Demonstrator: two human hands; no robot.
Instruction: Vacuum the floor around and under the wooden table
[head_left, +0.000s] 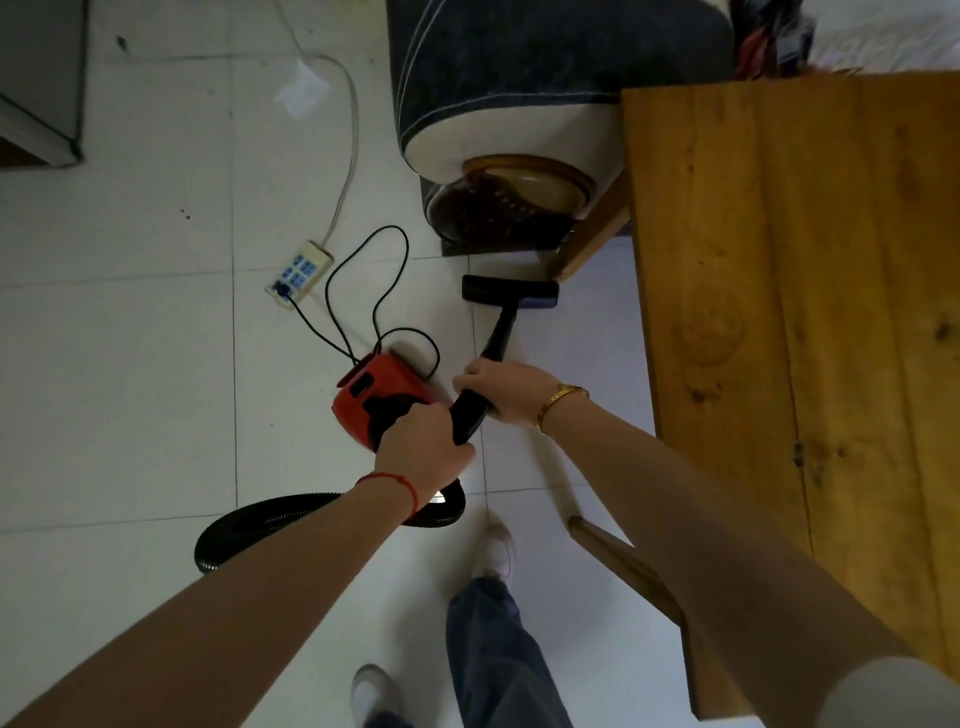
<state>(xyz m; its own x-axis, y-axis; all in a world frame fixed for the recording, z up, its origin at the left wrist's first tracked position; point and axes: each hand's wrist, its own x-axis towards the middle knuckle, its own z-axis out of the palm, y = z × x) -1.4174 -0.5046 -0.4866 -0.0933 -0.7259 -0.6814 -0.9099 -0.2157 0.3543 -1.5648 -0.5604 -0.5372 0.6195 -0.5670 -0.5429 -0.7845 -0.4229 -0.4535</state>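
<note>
Far left on the pale tiled floor (130, 364) lies a white power strip (300, 271), and a black cord (363, 270) loops from it to the red vacuum body (375, 391). The left hand (423, 452) is curled around the black handle on top of that red body and carries it just above the tiles; a corrugated black hose (260, 525) curves out beneath the forearm toward the near left.

Just to the right, the right hand (506, 392) is wrapped around the black wand (485, 374), gripping it near its upper end. From this hand the wand runs away and slightly right, so its long axis points toward the far leg of the wooden table (789, 338). At its far tip the flat nozzle (510, 292) sits crosswise on the floor, just beside that table leg (592, 234) and close to the base of a dark upholstered chair (519, 104).

The tabletop fills the right side, and the shaded floor under it lies to the right of the nozzle. The right hand is the nearer one to the table, so I judge a sweep rightward under the edge would be steered by it, with the left only bringing the body along.
</note>
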